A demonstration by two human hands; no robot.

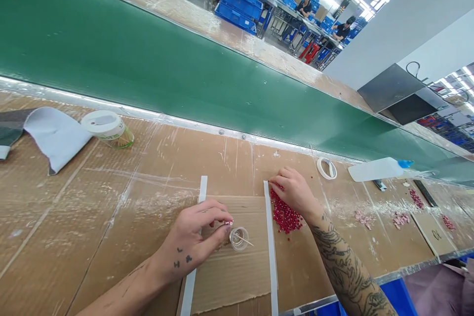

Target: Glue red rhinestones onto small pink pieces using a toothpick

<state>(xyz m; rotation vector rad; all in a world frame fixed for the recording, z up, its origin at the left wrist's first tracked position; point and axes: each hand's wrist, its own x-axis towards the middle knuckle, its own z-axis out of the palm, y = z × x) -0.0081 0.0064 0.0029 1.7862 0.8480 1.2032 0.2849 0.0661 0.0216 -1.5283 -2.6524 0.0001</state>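
**On the brown bench, a pinched piece and a heap of red beads**

At the far left, a limp cloth, pale on one face, curls beside a round tub with a white lid and toothpicks showing through its clear side. The left hand grips the piece, tiny and pink-and-white, between thumb and forefinger, close to a clear round cup. A thin stick leans out over the cup's rim. Beneath lies a ribbed card sheet, flanked by white tape strips. Just right of it, the beads spread loosely, small and shiny. The right hand bends its fingertips to their far edge; whether it holds one, I cannot tell. Farther right lie a flat white ring and a translucent plastic bottle, blue-tipped, on its side.
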